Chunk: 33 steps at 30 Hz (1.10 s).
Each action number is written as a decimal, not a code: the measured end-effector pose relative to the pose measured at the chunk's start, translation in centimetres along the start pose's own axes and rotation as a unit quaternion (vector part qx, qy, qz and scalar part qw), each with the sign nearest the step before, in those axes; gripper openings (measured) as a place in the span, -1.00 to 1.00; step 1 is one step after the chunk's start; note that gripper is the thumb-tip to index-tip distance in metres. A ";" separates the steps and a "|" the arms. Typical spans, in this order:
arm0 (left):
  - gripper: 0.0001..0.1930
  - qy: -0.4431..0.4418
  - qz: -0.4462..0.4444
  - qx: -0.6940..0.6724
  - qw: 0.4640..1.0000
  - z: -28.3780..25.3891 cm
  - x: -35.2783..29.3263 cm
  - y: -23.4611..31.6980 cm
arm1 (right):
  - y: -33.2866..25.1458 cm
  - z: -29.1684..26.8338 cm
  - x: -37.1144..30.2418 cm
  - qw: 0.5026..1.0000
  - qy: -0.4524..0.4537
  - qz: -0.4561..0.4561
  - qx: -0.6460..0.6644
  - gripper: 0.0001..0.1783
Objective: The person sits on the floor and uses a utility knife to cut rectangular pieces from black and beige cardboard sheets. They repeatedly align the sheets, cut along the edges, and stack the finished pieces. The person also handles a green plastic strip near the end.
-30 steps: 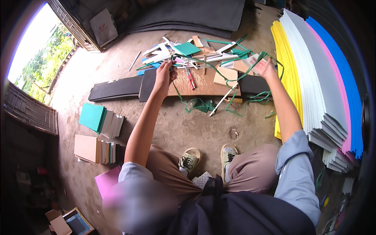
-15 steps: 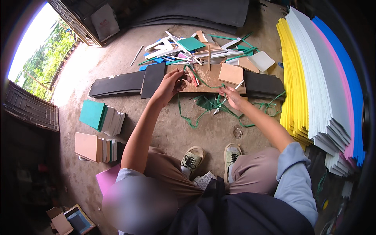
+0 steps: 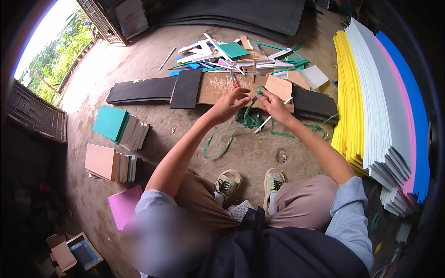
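Green plastic string runs between my hands above the front edge of a brown board. My right hand pinches a small bunched loop of it between thumb and fingertips. Close beside, my left hand has its fingers curled together at the string, which hangs down from there. One loose loop of string trails over the floor. Below the hands lies a dark green bundle, partly covered by them, with a thin white strip slanting across near it. A red tool rests on the brown board.
Foam offcuts are heaped beyond the board, with black foam sheets beside it. Stacked foam blocks stand at left, a pink sheet nearer. Tall yellow sheets and other coloured ones stand at right. An open carton sits lower left.
My left hand has moved right and slightly down, close to the right hand. The string stretched between them has been gathered into a small loop at the right fingertips.
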State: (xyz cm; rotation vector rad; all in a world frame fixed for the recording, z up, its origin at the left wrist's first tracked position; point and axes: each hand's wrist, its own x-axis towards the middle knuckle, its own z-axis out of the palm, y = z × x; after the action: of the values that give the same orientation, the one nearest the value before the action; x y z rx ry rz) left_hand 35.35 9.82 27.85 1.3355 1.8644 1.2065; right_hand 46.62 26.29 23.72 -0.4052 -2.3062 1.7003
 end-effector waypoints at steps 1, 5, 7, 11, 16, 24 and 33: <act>-0.56 -0.007 -0.018 -0.011 1.000 1.0 0.0 0.7 | -0.4 0.5 -0.2 1.000 -0.007 -0.020 -0.007 -0.62; -0.56 0.007 -0.045 -0.087 0.995 2.8 1.2 0.0 | -0.8 0.1 -0.2 0.997 -0.038 -0.051 -0.032 -0.73; -0.56 0.044 -0.067 0.033 0.996 2.0 1.3 0.0 | -1.3 -0.3 -0.2 0.997 -0.054 -0.027 -0.055 -0.75; -0.63 0.083 -0.109 -0.080 0.987 -0.1 1.1 -1.3 | -1.9 -3.3 -0.3 0.993 -0.017 0.042 0.109 -0.75; -0.69 0.219 -0.065 -0.517 0.825 -1.0 1.6 -1.8 | 0.5 -8.1 1.4 0.871 0.157 0.009 0.465 -0.75; -0.73 0.193 -0.025 -0.554 0.810 -4.5 1.0 -2.9 | -0.5 -12.6 1.5 0.835 -0.145 -0.079 0.525 -0.71; -0.71 0.105 0.027 0.444 0.890 -3.6 -0.4 -2.9 | -1.3 -7.3 -1.1 0.904 -0.155 -0.048 -0.396 -0.61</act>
State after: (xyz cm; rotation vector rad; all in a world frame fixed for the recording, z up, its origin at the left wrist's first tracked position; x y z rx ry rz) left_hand 31.22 7.92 26.82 1.7470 2.7168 0.4932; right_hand 50.20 32.02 27.06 -0.1498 -3.1279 0.7374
